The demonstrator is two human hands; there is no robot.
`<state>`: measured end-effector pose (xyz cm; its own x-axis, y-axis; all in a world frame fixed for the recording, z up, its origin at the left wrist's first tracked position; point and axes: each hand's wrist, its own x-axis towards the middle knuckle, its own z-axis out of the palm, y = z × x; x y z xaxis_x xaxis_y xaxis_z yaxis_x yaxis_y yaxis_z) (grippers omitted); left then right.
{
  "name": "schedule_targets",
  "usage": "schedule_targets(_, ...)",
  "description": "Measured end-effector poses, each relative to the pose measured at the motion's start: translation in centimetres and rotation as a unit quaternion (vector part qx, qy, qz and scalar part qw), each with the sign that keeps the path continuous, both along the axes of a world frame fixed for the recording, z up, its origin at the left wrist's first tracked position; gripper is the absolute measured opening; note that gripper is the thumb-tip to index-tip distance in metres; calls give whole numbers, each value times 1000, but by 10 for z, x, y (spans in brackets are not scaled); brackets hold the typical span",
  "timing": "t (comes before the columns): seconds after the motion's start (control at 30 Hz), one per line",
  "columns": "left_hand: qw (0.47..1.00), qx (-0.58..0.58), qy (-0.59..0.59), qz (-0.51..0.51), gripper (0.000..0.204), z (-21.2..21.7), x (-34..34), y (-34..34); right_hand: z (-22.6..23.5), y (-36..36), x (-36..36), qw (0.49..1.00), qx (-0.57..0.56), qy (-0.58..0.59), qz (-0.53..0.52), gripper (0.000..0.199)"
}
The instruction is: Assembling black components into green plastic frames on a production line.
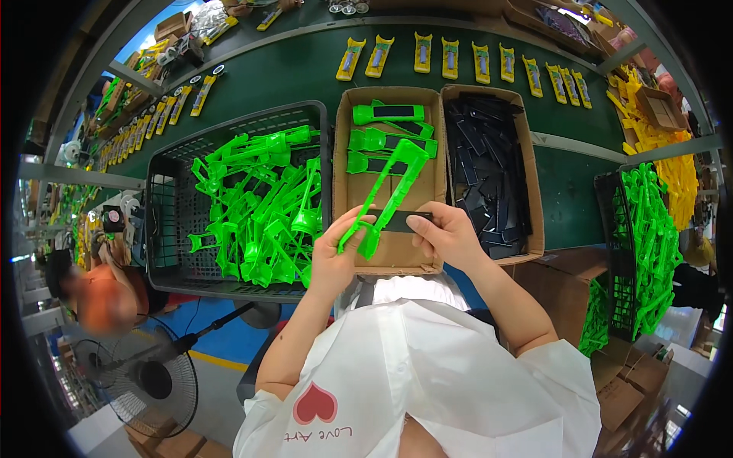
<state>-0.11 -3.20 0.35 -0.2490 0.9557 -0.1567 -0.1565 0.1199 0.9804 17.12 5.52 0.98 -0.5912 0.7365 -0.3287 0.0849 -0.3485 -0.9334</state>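
Over the middle cardboard box (340, 187), my left hand (338, 250) grips the lower end of a bright green plastic housing (402, 177) with a long open slot. It is tilted, its wide end pointing up and away. My right hand (452, 235) pinches a thin dark rectangular panel (397, 221) between thumb and fingers. The panel's left end reaches behind the green housing; whether they touch, I cannot tell. Inside the box lie several green housings (388, 114), some with a dark panel in them. Many loose dark panels (489, 164) fill the cardboard box on the right.
A black plastic basket (162, 259) heaped with green housings stands on the left; another basket (620, 259) is at far right. Yellow units (422, 53) line the green bench (290, 76) beyond. A fan (156, 378) and a person (107, 294) are at lower left.
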Motion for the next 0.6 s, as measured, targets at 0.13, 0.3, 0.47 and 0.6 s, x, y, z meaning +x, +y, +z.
schedule_targets(0.13, 925, 128, 357, 35, 33, -1, 10, 6, 1, -21, -12, 997, -12, -4, -70, 19)
schedule_targets(0.3, 891, 130, 432, 54, 46, -2, 14, 5, -6, -26, -21, 993, -15, 13, -116, 18)
schedule_targets(0.47, 832, 166, 528, 40, 47, -11, 9, 2, -13, -26, -20, 991, -31, 26, -125, 19)
schedule_targets(0.6, 823, 154, 546, 34, 45, -10, 11, 2, -12, -25, -19, 991, -59, 19, -116, 20)
